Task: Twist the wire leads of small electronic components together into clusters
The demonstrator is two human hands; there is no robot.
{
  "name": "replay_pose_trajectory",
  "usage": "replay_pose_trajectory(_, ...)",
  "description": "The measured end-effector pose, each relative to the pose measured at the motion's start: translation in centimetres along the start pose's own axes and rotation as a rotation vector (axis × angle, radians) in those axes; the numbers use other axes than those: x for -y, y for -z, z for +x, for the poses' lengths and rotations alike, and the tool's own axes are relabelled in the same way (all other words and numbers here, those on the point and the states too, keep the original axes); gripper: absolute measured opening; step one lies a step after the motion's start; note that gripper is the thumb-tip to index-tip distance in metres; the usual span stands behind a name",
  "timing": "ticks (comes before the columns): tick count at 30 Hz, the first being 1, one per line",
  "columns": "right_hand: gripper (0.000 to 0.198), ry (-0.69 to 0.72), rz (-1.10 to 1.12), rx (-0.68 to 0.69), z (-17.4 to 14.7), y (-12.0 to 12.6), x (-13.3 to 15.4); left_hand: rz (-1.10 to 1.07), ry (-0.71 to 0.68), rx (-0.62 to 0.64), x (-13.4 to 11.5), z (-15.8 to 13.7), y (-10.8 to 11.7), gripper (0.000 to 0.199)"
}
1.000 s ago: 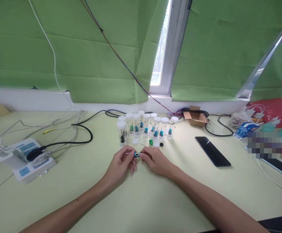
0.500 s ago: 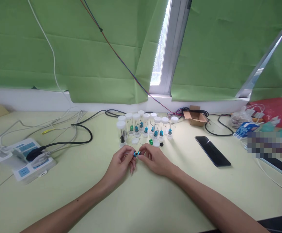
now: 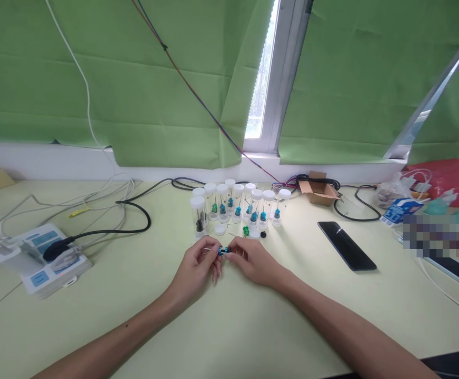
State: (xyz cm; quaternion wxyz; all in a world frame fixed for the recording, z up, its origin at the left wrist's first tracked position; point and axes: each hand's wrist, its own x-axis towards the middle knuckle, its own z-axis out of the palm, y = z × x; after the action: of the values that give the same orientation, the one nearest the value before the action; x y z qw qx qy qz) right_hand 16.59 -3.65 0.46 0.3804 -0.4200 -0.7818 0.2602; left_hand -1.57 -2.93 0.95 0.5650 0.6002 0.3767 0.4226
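My left hand and my right hand meet over the table, both closed in a pinch. Between their fingertips is a small blue and black part, each hand gripping one end. A thin metal rod shows among my left fingers. Just beyond stand several clear tubes with white caps, holding blue, green or dark pieces on thin rods. Loose in front of them lie a green piece, a small black piece and white caps.
A power strip with plugs and cables is on the left. On the right lie a black phone and a second device. An open cardboard box sits at the back, near black cables and a blue-white packet.
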Motion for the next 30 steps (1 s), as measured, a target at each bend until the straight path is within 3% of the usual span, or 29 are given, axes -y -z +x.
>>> replay_pose_trajectory(15,0.041,-0.013,-0.015,0.045,0.03,-0.05,-0.17,-0.003,0.003,0.009,-0.47,-0.15,-0.35,0.030)
replay_pose_trajectory(21,0.013,-0.017,0.029,-0.010,-0.01,-0.15,-0.03,-0.026,-0.006,-0.007,-0.07,0.05,-0.06,0.027)
replay_pose_trajectory(30,0.013,0.012,0.118,-0.028,-0.15,-0.24,-0.44,-0.037,0.010,-0.012,0.00,0.05,-0.01,0.025)
